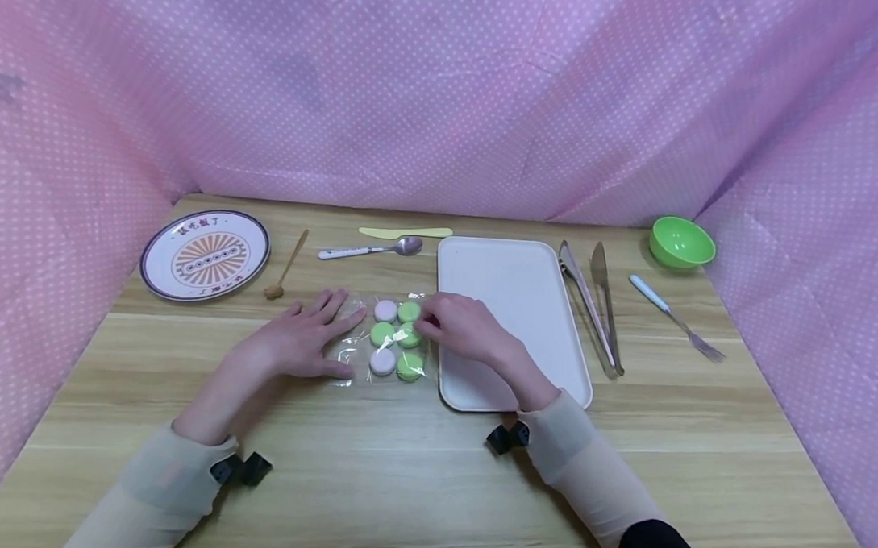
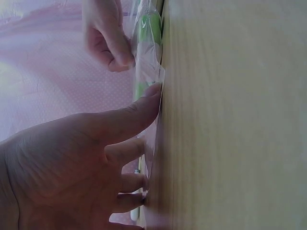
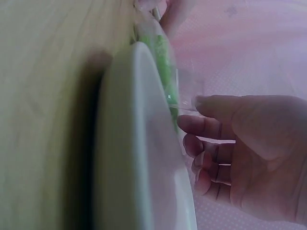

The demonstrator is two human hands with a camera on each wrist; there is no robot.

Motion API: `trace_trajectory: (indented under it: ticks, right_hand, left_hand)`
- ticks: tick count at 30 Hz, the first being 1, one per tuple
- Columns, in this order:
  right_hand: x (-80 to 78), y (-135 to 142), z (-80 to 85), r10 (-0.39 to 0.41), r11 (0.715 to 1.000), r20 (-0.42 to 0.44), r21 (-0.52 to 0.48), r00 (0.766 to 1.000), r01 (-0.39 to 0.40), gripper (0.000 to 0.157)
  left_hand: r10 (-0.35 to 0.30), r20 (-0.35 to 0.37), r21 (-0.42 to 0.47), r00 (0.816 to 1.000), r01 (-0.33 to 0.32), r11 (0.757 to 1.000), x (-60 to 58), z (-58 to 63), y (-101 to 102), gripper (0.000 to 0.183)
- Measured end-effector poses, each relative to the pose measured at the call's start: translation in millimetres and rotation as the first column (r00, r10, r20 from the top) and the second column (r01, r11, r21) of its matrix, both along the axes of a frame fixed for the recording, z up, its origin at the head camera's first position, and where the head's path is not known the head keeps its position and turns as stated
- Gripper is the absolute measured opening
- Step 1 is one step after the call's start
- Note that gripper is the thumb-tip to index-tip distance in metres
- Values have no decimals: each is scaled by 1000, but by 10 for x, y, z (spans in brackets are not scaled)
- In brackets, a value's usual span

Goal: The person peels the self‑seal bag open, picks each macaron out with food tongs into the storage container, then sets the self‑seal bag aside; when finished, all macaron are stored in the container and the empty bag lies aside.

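A clear plastic packet (image 1: 361, 364) lies flat on the table and holds several round macarons (image 1: 382, 334), some green and some pale lilac, in two columns. My left hand (image 1: 299, 341) rests with fingers spread on the packet's left end; in the left wrist view its thumb (image 2: 132, 117) presses the film. At the packet's right edge my right hand (image 1: 461, 326) pinches the film between thumb and forefinger, the other fingers curled, as the right wrist view shows. That hand is above the left rim of a white rectangular tray (image 1: 516, 295).
Beyond the packet lie a spoon (image 1: 407, 245), a yellow knife (image 1: 401, 232) and a thin honey dipper-like stick (image 1: 288, 267). A patterned plate (image 1: 257, 268) is far left. Right of the tray are tongs (image 1: 588, 305), a metal knife (image 1: 600, 268), a fork (image 1: 673, 318) and a green bowl (image 1: 681, 243).
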State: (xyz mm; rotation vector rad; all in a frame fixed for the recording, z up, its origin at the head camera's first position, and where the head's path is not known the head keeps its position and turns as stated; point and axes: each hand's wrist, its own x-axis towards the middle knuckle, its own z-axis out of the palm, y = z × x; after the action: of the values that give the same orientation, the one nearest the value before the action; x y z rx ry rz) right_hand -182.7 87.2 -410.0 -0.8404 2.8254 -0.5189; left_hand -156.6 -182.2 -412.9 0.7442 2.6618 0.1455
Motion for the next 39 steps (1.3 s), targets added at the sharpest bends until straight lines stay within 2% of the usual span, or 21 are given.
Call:
trace_trajectory:
  ticks: [18, 23, 39]
  right_hand:
    - [-65, 31, 0, -36, 999, -3, -21, 999, 36, 21]
    - [-82, -24, -3, -25, 999, -16, 19, 1000, 26, 20]
    - [-131, 45, -22, -60, 998, 35, -8, 998, 60, 20]
  left_hand:
    - [8, -9, -6, 1000, -8, 1000, 12, 12, 0, 89]
    - [7, -8, -9, 1000, -7, 1000, 13, 3, 1, 89]
    - [12, 0, 4, 1000, -12, 1000, 3, -16, -6, 89]
